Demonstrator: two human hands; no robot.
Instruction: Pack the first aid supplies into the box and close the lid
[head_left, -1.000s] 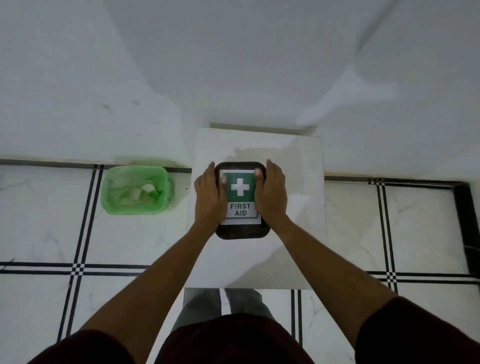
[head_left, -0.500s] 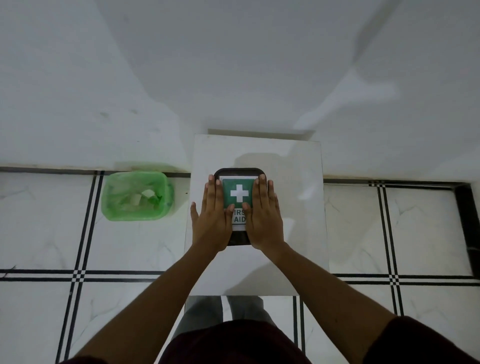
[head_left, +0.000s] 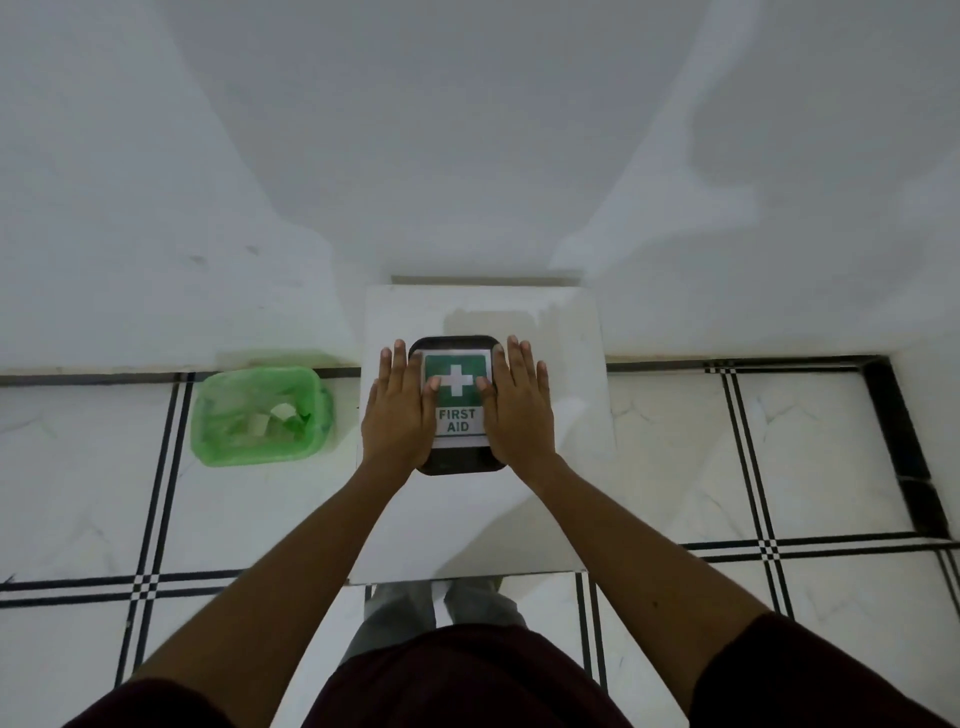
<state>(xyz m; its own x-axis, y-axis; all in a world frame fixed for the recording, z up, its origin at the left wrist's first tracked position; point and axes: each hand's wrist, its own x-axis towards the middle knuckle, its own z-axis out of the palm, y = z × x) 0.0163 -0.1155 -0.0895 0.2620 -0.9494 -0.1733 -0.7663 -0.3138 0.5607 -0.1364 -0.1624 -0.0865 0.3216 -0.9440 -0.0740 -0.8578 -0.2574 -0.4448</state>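
Note:
The first aid box (head_left: 457, 462) is black, with a green-and-white "FIRST AID" label on its lid, and the lid is down. It stands in the middle of a small white table (head_left: 483, 525). My left hand (head_left: 400, 410) lies flat over the box's left side, fingers spread, thumb on the label. My right hand (head_left: 519, 410) lies flat over the right side in the same way. Both palms press down on the lid's edges. No loose supplies are visible.
A green plastic bin (head_left: 260, 415) lined with a bag and holding paper scraps sits on the tiled floor left of the table. A white wall rises behind the table. My legs show under the table's near edge.
Both hands slid apart from the middle of the lid to its left and right sides, uncovering the whole label. The box has not moved.

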